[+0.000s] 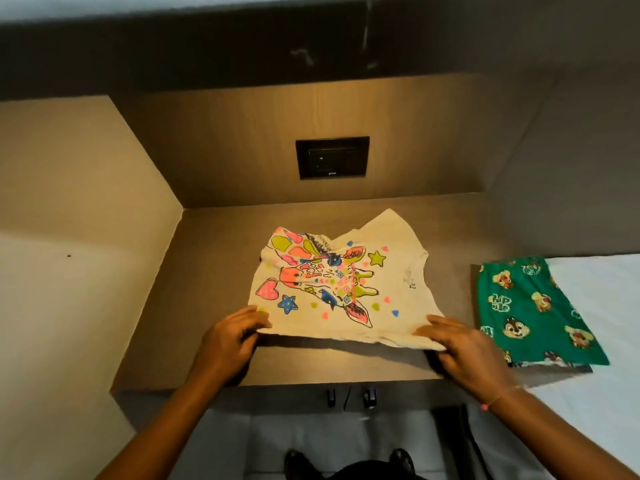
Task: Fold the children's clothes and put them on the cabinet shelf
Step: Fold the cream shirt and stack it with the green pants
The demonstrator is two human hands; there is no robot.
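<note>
White cotton with a bright giraffe print fills the middle of my view: the t-shirt (341, 282) lies spread on the brown worktop (214, 258), a little rumpled toward the back edge, its near hem lifted slightly off the surface. I see my left hand (230, 341) at the near left corner of the shirt, fingers (254, 315) curled and pinching the hem there. My right hand (464, 348) grips the near right corner in the same way, fingers (438, 327) lying over the cloth with the thumb tucked under it. A thin bracelet (498, 398) sits on that wrist. At the right edge of the worktop, apart from the shirt, lies a green garment (533, 306) printed with cartoon chipmunks, folded flat and partly overhanging onto a white bed (602, 299) beside it. On the back panel above the worktop a dark wall socket (332, 157) is set into the wood. Two metal handles (349, 398) show below the front edge.
</note>
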